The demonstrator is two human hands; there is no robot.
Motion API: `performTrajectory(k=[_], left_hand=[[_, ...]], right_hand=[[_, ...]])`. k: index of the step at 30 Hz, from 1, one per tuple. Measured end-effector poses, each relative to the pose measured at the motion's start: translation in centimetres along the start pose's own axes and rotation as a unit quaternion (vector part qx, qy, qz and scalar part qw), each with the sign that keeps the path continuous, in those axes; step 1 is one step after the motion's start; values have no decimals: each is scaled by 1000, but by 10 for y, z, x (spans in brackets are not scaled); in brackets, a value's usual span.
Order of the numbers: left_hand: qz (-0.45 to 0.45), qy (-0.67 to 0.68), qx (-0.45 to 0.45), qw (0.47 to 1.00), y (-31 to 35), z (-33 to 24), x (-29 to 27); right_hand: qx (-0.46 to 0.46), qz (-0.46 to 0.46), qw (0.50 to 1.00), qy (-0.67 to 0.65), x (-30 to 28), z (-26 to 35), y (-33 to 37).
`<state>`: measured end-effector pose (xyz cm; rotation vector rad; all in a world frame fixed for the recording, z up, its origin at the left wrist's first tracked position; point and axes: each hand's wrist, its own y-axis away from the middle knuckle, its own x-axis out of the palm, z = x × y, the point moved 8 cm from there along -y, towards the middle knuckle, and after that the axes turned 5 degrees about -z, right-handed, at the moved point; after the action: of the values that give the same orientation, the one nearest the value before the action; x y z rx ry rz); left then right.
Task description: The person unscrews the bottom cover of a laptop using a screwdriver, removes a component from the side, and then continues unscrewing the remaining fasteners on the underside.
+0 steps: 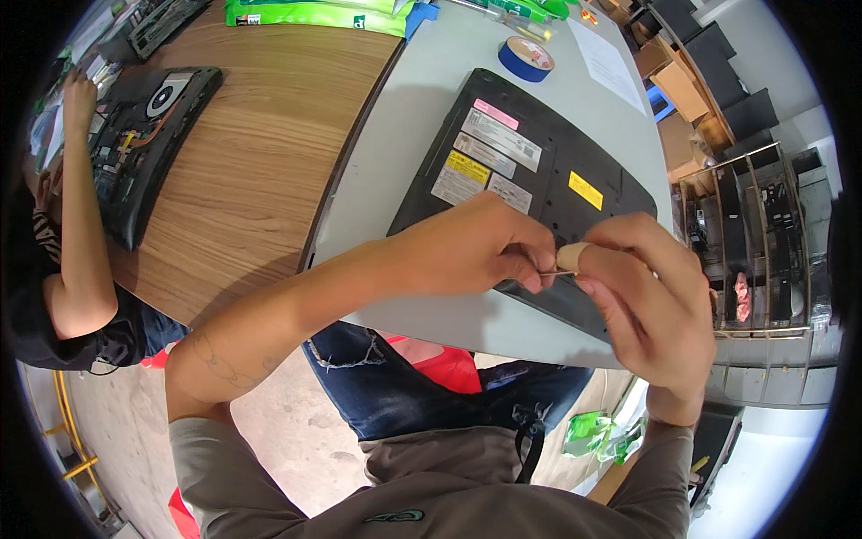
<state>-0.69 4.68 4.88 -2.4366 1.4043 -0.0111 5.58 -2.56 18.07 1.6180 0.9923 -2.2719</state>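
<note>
Pinches a thin rod-like piece (560, 272) between fingertips of left hand (503, 241) and right hand (654, 292), above the near part of the upturned laptop (557, 180). Looks light and stiff, probably easy to drop; best taken by its ends. Reaches in from near left and near right with curled fingers

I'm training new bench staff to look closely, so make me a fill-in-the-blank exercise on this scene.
1. The tape roll is ____ around its outside.
2. The laptop nearest the left hand and right hand is ____.
3. Its label closest to the tape roll is ____.
4. The opened-up laptop sits toward the picture's ____ side.

Missing words: blue; black; pink; left.
</note>
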Motion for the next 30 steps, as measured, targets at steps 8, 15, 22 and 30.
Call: performTrajectory(k=[8,15,22,30], left_hand=[[-68,19,39,997,0,-12,-4],[-43,-47,-38,997,1,2,-2],[-22,18,-7,1000,-1,-2,-1],[-59,3,16,998,-1,-8,-4]], right_hand=[[49,-6,998,-28,6,-7,1],[36,-10,999,-21,9,-6,0],[44,-2,999,-4,10,-7,-1],[54,-13,998,-1,10,-9,0]])
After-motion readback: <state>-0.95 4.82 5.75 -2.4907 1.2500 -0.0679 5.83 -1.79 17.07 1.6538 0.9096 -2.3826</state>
